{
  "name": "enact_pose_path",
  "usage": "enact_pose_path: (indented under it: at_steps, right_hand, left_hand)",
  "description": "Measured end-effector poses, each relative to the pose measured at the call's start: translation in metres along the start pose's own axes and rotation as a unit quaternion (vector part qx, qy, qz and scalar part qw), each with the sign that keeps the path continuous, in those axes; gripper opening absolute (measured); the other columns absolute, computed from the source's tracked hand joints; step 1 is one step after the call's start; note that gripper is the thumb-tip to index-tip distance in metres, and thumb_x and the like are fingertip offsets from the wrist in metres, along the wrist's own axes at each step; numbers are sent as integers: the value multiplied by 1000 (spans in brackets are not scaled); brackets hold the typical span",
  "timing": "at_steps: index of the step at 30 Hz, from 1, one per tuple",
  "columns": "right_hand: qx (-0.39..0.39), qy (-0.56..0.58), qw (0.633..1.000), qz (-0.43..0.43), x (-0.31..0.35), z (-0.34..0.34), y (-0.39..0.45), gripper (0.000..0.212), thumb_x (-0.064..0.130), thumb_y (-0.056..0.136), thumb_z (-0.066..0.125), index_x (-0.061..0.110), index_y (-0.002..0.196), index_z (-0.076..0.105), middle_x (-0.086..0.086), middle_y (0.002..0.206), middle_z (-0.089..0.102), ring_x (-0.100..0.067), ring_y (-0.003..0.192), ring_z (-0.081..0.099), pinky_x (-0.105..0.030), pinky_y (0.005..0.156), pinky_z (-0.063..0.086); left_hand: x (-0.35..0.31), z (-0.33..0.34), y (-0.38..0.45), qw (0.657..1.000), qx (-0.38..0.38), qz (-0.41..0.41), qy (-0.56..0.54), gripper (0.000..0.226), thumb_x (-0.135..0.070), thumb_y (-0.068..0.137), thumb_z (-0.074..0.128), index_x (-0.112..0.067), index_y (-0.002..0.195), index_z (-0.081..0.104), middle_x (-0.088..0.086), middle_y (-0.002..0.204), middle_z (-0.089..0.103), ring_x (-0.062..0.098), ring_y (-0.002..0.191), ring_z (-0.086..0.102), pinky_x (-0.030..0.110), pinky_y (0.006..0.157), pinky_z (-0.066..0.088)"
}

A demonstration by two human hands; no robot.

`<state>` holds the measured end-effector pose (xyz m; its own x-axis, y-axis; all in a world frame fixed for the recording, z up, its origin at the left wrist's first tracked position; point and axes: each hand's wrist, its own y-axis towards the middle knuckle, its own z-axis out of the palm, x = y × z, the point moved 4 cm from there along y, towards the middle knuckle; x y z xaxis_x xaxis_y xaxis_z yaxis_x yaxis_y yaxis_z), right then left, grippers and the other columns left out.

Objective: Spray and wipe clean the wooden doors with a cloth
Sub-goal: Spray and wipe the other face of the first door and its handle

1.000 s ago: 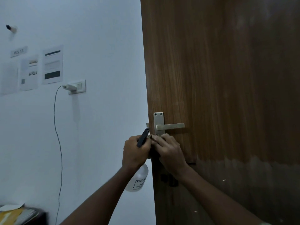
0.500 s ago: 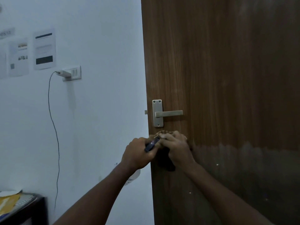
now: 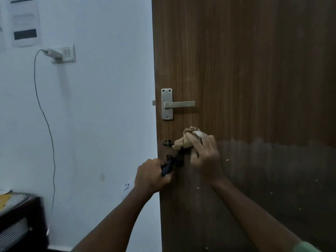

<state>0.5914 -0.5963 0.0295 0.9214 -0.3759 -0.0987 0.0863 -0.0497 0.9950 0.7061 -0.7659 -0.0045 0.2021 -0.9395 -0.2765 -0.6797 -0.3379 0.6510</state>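
A brown wooden door fills the right half of the view, its lower part darker and speckled with pale spots. My right hand grips a bunched beige cloth against the door, below the metal lever handle and over a black bolt latch. My left hand grips the dark trigger head of a spray bottle at the door's edge; a bit of the bottle's white body and label shows beneath my wrist.
A white wall lies left of the door. It carries a socket with a plugged-in charger, a cable hanging down, and posted papers at the top left. A dark cabinet with papers stands at the bottom left.
The view has tilted down, so the handle sits higher in frame. My right hand has moved the cloth right and up off the latch area, uncovering the black bolt. My left hand dropped slightly.
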Motion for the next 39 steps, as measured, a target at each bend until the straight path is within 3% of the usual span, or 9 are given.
enact_pose_path:
  at_steps: [6,11,15,21,24,28,32,36,39]
  right_hand:
    - [122,-34,990,-61,5,55,-72,44,-3,91,64,7,134,67,-15,130,65,-32,102,61,-46,85,58]
    - [159,-5,983,-90,11,42,-98,27,5,94,65,9,119,73,-11,121,67,-26,96,59,-42,79,58]
    - [57,5,998,3,10,37,-54,44,-6,90,55,8,128,72,-12,125,67,-24,95,55,-30,83,53]
    - [170,48,984,-33,16,46,-89,33,4,95,54,11,121,73,-9,127,66,-24,98,58,-36,74,58]
    - [172,128,972,96,9,32,-96,32,3,95,60,21,120,67,-7,131,62,-12,112,57,-24,88,53]
    - [151,297,891,308,-1,28,-65,40,-13,87,55,17,106,75,-3,144,60,-13,126,59,-30,104,48]
    - [164,512,650,538,-12,17,-39,32,10,103,46,1,110,76,-20,109,76,-27,87,73,-32,70,59]
    - [240,535,559,586,-16,20,-37,50,36,90,56,-2,116,75,-22,123,72,-35,109,70,-42,95,56]
    - [231,585,501,595,-9,19,-24,49,40,93,48,5,94,83,-18,106,76,-28,87,73,-36,80,60]
  left_hand:
    - [-3,-13,-5,990,-62,45,-117,30,-42,94,72,-39,67,60,-16,53,54,7,54,59,13,47,39]
    - [-1,-18,-2,985,-83,60,-141,27,-43,89,65,-34,64,59,-15,51,52,5,54,57,15,47,39]
    - [-5,-20,2,984,-94,67,-136,33,-40,91,69,-38,62,55,-15,51,51,6,52,56,14,46,37]
    - [-2,-25,5,984,-99,52,-137,37,-38,92,67,-38,59,50,-15,50,49,7,50,53,14,44,29]
    - [1,-26,5,986,-93,61,-126,37,-39,92,66,-37,59,50,-15,51,50,9,47,51,13,48,25]
    - [1,-31,6,986,-88,60,-131,34,-44,88,59,-37,57,48,-13,49,48,11,44,46,18,49,27]
    - [6,-36,7,988,-86,66,-109,39,-34,92,68,-38,58,48,-16,51,48,11,45,47,12,48,25]
    - [1,-39,7,990,-65,85,-87,23,-44,87,61,-35,67,59,-13,55,55,14,47,51,19,50,31]
    - [-1,-43,8,988,-87,81,-94,33,-36,89,66,-37,60,52,-15,52,52,11,47,51,11,47,27]
